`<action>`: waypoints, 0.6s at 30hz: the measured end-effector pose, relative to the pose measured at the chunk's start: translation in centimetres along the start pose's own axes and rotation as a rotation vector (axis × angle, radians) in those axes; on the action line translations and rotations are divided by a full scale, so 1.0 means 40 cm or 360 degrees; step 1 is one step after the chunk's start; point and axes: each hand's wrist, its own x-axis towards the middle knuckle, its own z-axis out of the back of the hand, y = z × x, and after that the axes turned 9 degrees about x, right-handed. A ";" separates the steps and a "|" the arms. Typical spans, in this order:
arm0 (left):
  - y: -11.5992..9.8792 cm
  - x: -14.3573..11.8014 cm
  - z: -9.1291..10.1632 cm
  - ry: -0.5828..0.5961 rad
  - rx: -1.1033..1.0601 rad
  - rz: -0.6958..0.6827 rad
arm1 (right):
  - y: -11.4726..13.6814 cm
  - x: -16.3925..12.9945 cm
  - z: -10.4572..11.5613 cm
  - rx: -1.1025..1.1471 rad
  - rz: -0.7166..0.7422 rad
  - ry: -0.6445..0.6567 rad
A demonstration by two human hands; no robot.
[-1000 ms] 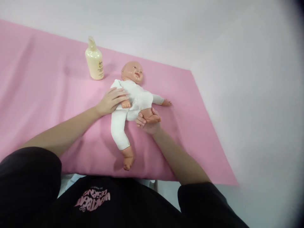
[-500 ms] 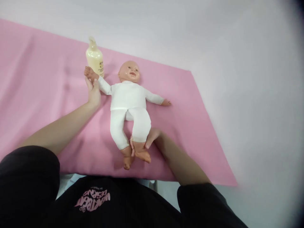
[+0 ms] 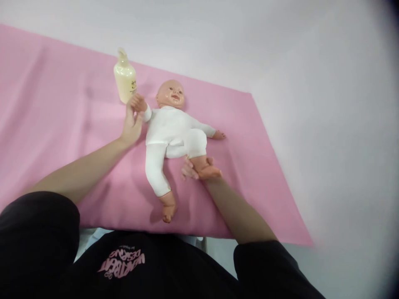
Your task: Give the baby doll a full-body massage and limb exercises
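Note:
A baby doll [image 3: 170, 126] in a white suit lies face up on a pink sheet [image 3: 56, 137]. My left hand [image 3: 131, 124] grips the doll's arm near the wrist, with the arm bent up toward its head. My right hand [image 3: 195, 171] holds the doll's foot from beneath, the knee bent and pushed up toward the belly. The doll's other leg lies straight toward me, and its other arm rests out to the right on the sheet.
A cream lotion bottle [image 3: 125, 81] stands on the sheet just behind my left hand, close to the doll's head. The sheet's right edge [image 3: 274, 166] borders a pale grey surface. My black shirt fills the bottom of the view.
My right hand has pushed the doll's leg from stretched out to bent against the belly. My left hand has folded the outstretched arm in toward the doll's head.

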 end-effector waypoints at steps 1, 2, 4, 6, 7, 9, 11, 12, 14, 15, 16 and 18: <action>-0.027 -0.001 -0.002 0.0058 0.0060 -0.0083 | 0.005 0.000 -0.001 0.0030 0.0145 -0.0111; -0.052 0.000 -0.004 0.0175 0.0131 -0.0180 | 0.011 0.002 -0.005 0.0045 0.0280 -0.0240; -0.090 0.002 -0.005 0.0406 0.0237 -0.0365 | 0.021 0.009 -0.023 0.0055 0.0408 -0.0540; -0.113 0.006 -0.005 0.0595 0.0320 -0.0499 | 0.029 0.017 -0.042 0.0089 0.0465 -0.0741; -0.120 0.008 -0.005 0.0654 0.0353 -0.0536 | 0.030 0.020 -0.049 0.0111 0.0488 -0.0785; -0.125 0.010 -0.006 0.0699 0.0397 -0.0555 | 0.032 0.025 -0.057 0.0150 0.0511 -0.0801; -0.126 0.009 -0.007 0.0674 0.0395 -0.0545 | 0.031 0.027 -0.056 0.0157 0.0506 -0.0734; -0.124 0.007 -0.008 0.0641 0.0377 -0.0532 | 0.030 0.027 -0.053 0.0146 0.0497 -0.0675; -0.116 0.002 -0.009 0.0527 0.0317 -0.0460 | 0.025 0.025 -0.048 0.0099 0.0465 -0.0524; -0.108 0.000 -0.009 0.0446 0.0274 -0.0392 | 0.021 0.022 -0.045 0.0064 0.0442 -0.0447; -0.098 -0.001 -0.009 0.0354 0.0219 -0.0310 | 0.016 0.019 -0.043 0.0021 0.0410 -0.0374; -0.071 0.000 -0.009 0.0153 0.0084 -0.0120 | 0.005 0.012 -0.041 -0.0065 0.0318 -0.0212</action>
